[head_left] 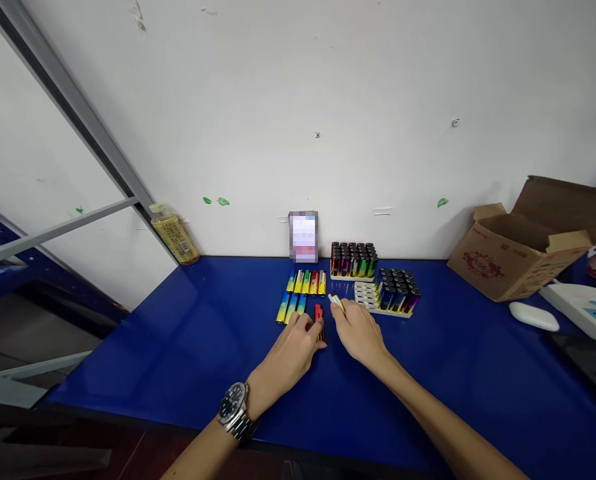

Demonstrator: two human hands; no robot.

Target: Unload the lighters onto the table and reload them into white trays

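My left hand (pixel 294 347), with a watch (pixel 233 403) on its wrist, is closed around a red battery (pixel 319 312) close to the table top. Its fingers hide the lower part. Just to the right, my right hand (pixel 359 330) pinches a slim white-and-yellow piece (pixel 336 302) whose kind I cannot make out. Ahead of my left hand lie blue-and-yellow batteries (pixel 292 305) side by side. Behind them is a row of mixed colours, with red-and-yellow batteries (pixel 318 283) at its right. A white holder (pixel 365 295) beyond my right hand has dark batteries (pixel 399 290) upright in its right part.
Another holder of upright batteries (pixel 353 259) stands near the wall, right of a propped phone (pixel 304 237) with a blurred screen. A bottle (pixel 175 235) leans at the left. On the right are an open cardboard box (pixel 508 260), a white mouse (pixel 534 316) and a power strip (pixel 591 313).
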